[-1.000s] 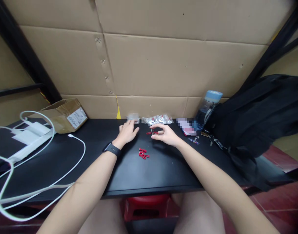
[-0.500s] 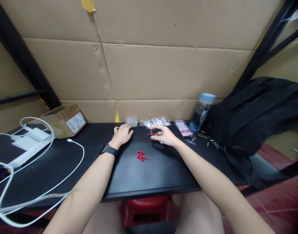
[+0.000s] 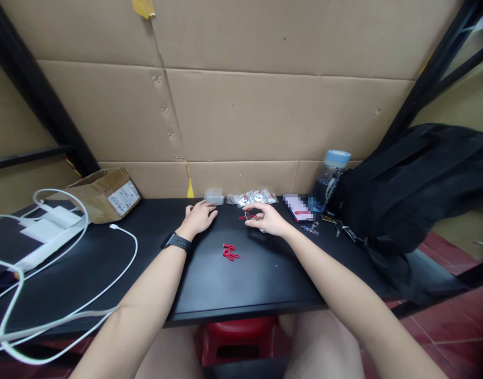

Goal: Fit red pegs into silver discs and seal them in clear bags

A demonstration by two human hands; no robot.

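Observation:
My left hand [image 3: 199,217], a dark watch on its wrist, rests on the black table with fingers spread and nothing in them. Its fingertips are by a small stack of clear plastic bags [image 3: 214,197]. Between thumb and fingers, my right hand [image 3: 267,218] holds a small shiny disc-like piece with a red cord [image 3: 242,217]; its exact kind is too small to make out. Just behind that hand are clear packets [image 3: 257,197] with silvery round pieces and bits of red inside. Several red cord loops [image 3: 230,252] lie in front, between my forearms.
At left stand an open cardboard box [image 3: 107,195] and a white power strip [image 3: 47,237] with trailing white cables. To the right are a phone-like flat item [image 3: 298,207], a keychain [image 3: 311,229], a blue-lidded bottle [image 3: 331,179] and a black backpack [image 3: 419,184]. A cardboard wall [image 3: 241,116] closes the back.

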